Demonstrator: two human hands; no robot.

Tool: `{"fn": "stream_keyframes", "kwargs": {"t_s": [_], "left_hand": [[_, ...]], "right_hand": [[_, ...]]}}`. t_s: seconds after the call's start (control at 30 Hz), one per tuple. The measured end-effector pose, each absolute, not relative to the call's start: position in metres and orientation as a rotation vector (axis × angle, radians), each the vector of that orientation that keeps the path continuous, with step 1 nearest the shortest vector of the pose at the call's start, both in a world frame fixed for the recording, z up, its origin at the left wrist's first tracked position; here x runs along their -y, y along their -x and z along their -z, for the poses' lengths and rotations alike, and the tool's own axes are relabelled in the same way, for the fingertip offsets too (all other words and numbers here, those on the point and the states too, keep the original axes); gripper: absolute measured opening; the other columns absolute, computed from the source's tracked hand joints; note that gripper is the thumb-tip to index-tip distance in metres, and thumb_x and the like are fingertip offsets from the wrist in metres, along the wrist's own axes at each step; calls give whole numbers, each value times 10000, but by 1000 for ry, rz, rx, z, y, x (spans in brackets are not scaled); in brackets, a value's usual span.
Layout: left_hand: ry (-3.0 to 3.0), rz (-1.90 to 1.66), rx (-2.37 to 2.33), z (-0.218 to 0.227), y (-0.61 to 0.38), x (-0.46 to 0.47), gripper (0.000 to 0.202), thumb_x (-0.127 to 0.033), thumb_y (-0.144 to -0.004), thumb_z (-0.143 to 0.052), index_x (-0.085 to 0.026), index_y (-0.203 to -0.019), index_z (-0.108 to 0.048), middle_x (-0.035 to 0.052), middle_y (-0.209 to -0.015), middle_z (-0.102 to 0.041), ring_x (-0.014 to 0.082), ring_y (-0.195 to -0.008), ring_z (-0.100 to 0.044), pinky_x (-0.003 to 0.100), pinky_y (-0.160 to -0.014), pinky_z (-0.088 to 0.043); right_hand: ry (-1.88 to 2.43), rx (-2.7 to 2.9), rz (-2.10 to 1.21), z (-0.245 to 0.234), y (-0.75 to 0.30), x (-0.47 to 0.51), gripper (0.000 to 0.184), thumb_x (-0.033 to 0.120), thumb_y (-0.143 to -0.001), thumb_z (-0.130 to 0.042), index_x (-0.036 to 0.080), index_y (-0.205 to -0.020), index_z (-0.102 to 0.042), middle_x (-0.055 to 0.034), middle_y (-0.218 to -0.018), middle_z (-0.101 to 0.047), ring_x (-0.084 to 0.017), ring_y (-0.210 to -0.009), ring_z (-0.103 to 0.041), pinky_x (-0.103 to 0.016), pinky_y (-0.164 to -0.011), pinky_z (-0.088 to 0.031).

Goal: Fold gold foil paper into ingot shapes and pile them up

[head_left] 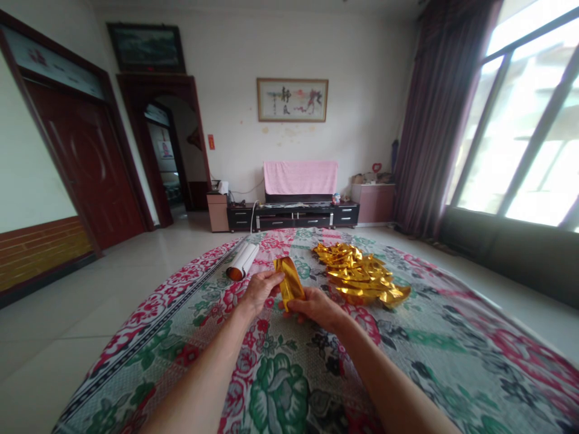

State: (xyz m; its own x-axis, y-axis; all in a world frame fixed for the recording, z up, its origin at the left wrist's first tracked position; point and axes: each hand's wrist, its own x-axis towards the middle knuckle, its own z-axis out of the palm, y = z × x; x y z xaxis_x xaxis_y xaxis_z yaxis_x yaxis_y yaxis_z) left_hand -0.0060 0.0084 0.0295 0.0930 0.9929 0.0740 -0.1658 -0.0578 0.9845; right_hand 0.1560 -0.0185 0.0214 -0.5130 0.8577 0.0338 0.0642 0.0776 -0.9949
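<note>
Both my hands hold one folded piece of gold foil paper (290, 279) above a floral cloth (280, 374). My left hand (261, 290) pinches its upper left side, fingers closed on it. My right hand (315, 305) grips its lower end from the right. A pile of several folded gold foil pieces (359, 273) lies on the cloth just right of my hands. A rolled white sheet with an orange end (242, 261) lies to the left, beyond my left hand.
The cloth covers a wide surface in a living room. A dark TV stand with a pink cover (300, 178) stands at the far wall. Brown doors (88, 163) are on the left, a window with curtains (438, 114) on the right.
</note>
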Motion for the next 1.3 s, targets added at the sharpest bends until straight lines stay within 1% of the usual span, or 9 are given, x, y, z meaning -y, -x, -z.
{"fn": "stream_keyframes", "kwargs": {"t_s": [0.23,0.43,0.6,0.67,0.8,0.87,1.03,1.13,1.3], "left_hand": [[-1191,-1260,-985,-28,6,-9,360,-431,-512,-742,-118,-640,-615,-18,-521,-550,56,-448,-448,179,-448,-310],[-1213,-1259,-992,-23,7,-13,334,-422,-560,-718,-119,-662,-622,-17,-527,-557,54,-447,-457,174,-438,-298],[-1194,-1214,-1032,-23,7,-12,334,-431,-580,-704,-123,-675,-618,-18,-528,-554,57,-446,-467,171,-426,-295],[-1207,-1165,-1014,-23,8,-11,329,-422,-577,-709,-122,-679,-621,-15,-532,-558,62,-454,-475,173,-430,-301],[-1286,-1041,-902,-22,9,-8,312,-365,-568,-722,-112,-736,-650,17,-614,-611,91,-523,-526,198,-491,-365],[-1305,-1014,-878,-21,9,-8,316,-346,-570,-719,-108,-770,-661,27,-640,-626,96,-531,-530,207,-505,-376],[-1324,-1039,-931,-18,10,-11,311,-327,-563,-716,-97,-768,-674,24,-601,-617,94,-506,-515,207,-498,-367],[-1324,-1058,-960,-19,10,-11,311,-328,-553,-721,-92,-750,-675,24,-581,-612,87,-486,-501,202,-487,-364],[-1250,-1055,-941,-22,9,-8,334,-333,-526,-738,-108,-764,-671,26,-615,-632,93,-496,-520,206,-492,-387]], "right_hand": [[963,1682,-1490,-25,-155,21,248,324,-672,-628,146,-846,-626,-40,-837,-675,-154,-696,-616,-191,-483,-419],[985,1670,-1493,-24,-153,21,206,287,-677,-611,145,-826,-621,-13,-796,-669,-130,-687,-617,-169,-486,-419],[1145,1652,-1417,-26,-148,22,146,245,-670,-615,138,-768,-630,5,-642,-650,-92,-552,-571,-153,-438,-380],[1177,1637,-1404,-27,-146,22,134,235,-667,-620,139,-760,-630,9,-616,-644,-80,-511,-548,-150,-424,-369],[1190,1602,-1400,-25,-146,20,133,226,-670,-617,137,-768,-626,11,-603,-642,-64,-468,-520,-144,-414,-358],[1193,1602,-1398,-23,-147,19,132,225,-672,-610,136,-767,-628,13,-599,-641,-61,-465,-519,-140,-412,-352],[1164,1595,-1406,-21,-147,18,133,206,-671,-600,134,-780,-625,5,-627,-650,-73,-508,-551,-138,-420,-365],[1158,1592,-1417,-21,-147,19,124,191,-678,-587,139,-785,-620,10,-609,-646,-70,-496,-546,-135,-412,-362],[1178,1597,-1428,-23,-146,19,133,195,-679,-594,138,-793,-632,2,-622,-649,-76,-507,-559,-140,-420,-374]]}}
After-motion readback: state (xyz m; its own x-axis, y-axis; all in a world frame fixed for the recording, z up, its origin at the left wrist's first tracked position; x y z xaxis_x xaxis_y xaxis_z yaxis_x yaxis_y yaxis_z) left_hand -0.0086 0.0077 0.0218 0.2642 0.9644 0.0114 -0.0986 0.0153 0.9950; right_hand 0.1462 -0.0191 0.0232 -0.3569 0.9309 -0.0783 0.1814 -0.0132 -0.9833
